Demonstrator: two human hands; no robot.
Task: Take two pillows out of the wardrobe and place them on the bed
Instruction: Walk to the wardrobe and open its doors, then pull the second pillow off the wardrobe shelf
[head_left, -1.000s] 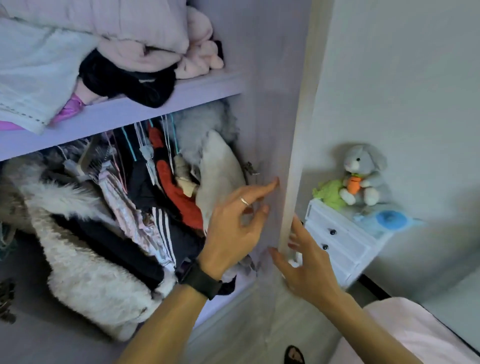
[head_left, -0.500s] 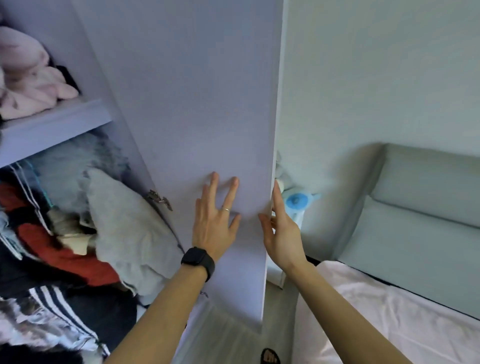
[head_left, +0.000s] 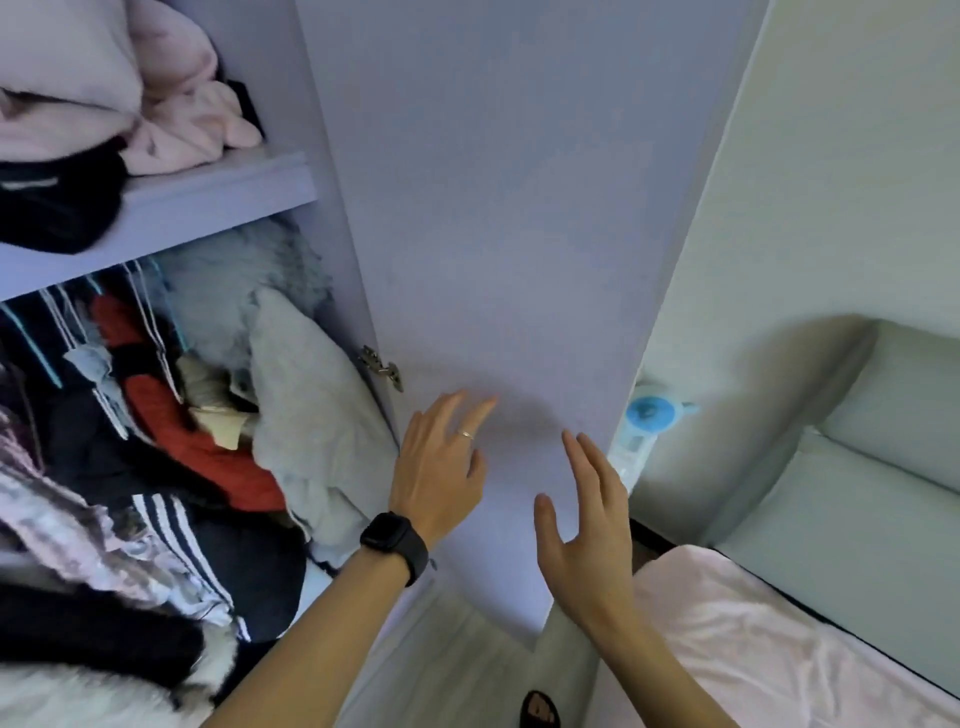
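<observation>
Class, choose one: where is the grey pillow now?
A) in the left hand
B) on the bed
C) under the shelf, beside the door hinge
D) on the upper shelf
C: the pillow stands under the shelf, right beside the hinge, and the left hand holds nothing.

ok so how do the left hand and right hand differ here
The left hand wears a black watch and a ring; the right hand shows neither. The left hand is higher in the picture, close to the hinge of the wardrobe door; the right hand is lower, towards the door's free edge. The left hand shows its back; the right hand is turned edge-on, thumb apart. Both are open and hold nothing.
</observation>
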